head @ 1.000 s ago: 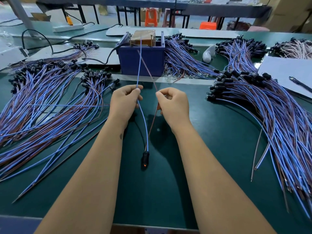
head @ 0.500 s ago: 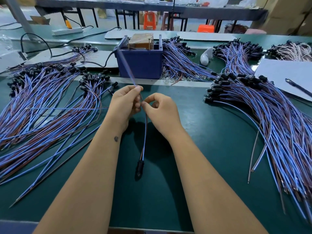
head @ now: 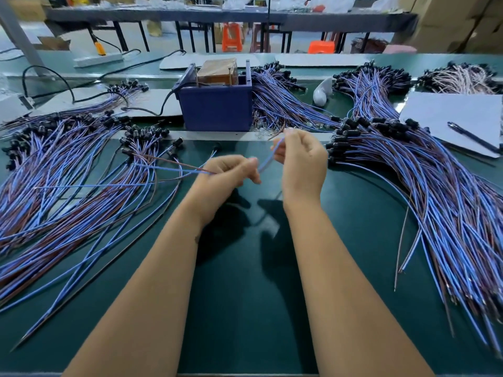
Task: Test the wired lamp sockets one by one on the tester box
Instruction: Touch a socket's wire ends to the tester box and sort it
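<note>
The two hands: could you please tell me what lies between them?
In the head view, a short arc of blue wire spans the gap from the left hand to the right hand; below it is bare green mat.

An assembly workshop, a small factory floor. Long green-matted table heaped with bundles of blue and brown wired lamp sockets, blue tester box at centre, power strip behind, further workbenches, orange plastic stools and stacked cardboard cartons beyond.
</note>
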Demonstrator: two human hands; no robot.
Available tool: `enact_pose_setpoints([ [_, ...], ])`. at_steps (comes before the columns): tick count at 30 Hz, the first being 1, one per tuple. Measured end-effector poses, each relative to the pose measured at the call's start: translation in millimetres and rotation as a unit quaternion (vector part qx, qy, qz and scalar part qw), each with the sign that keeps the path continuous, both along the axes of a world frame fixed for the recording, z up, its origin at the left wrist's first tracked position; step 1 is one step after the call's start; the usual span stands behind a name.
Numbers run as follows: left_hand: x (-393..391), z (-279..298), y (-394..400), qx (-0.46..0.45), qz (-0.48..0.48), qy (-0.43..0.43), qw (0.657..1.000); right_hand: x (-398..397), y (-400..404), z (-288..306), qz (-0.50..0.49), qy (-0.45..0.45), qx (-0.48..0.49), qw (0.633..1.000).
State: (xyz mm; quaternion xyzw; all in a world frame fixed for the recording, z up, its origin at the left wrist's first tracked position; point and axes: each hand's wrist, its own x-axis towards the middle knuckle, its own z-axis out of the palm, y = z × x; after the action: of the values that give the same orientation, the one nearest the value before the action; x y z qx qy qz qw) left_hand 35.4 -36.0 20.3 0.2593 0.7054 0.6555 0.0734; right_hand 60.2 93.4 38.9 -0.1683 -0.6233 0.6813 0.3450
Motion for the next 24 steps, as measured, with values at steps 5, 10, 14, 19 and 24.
enact_pose_setpoints([
  [5,10.9,-1.8,11.9,-0.047,-0.171,-0.027,0.984,3.8,20.7,0.6,-0.024,0.022,-0.058,0.998],
  [10,8.8,-5.8,14.7,-0.005,-0.151,-0.035,0.988,17.5,54.4,2.5,0.016,-0.011,0.015,1.000],
  [14,4.0,-7.4,15.0,0.042,-0.082,-0.037,0.995,25.8,98.5,7.4,0.000,-0.094,0.126,0.988],
  [19,-1.0,-10.8,15.7,0.044,-0.014,-0.050,0.998,39.2,153.1,6.0,-0.070,-0.249,0.265,0.929],
  [24,-2.6,-12.5,18.6,0.015,0.103,-0.028,0.994,44.5,164.5,6.1,-0.128,-0.323,0.308,0.886],
])
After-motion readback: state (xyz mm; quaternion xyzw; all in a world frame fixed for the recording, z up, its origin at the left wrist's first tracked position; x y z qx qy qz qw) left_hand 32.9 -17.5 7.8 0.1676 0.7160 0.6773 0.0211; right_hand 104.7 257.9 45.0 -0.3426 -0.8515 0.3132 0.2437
